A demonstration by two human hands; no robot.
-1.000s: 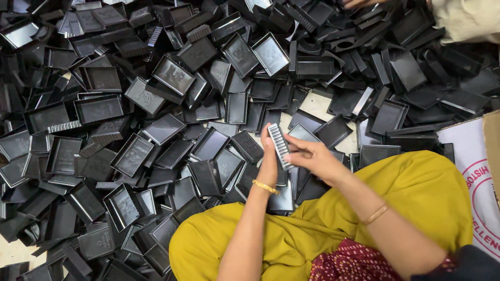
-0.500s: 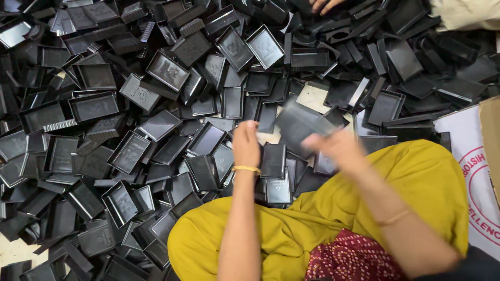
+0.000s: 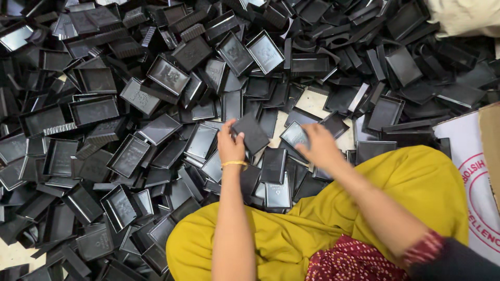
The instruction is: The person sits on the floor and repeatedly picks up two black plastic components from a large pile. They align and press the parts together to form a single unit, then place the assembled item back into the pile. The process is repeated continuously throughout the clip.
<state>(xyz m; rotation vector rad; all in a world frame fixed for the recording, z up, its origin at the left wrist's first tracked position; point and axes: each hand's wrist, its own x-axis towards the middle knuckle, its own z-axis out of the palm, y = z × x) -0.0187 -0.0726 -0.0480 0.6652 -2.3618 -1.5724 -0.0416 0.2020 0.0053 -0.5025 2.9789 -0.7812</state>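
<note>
Black plastic trays [image 3: 130,156] lie heaped across the floor, and the left hand [image 3: 230,145] pinches one flat dark tray [image 3: 251,133] by its near corner, fingers closed on it, its long axis tilted up-left. Just right, the right hand [image 3: 319,147] rests half-open on another small tray [image 3: 295,135] atop the pile.

Head camera looks steeply down, close, perhaps slightly forward

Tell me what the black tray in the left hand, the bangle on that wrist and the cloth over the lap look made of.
Black tray in the left hand: probably moulded plastic, matte, thin-walled. Bangle: looks like gold-coloured metal, shiny; could be plated. Cloth: soft woven fabric, mustard yellow, folds and drapes.
</note>
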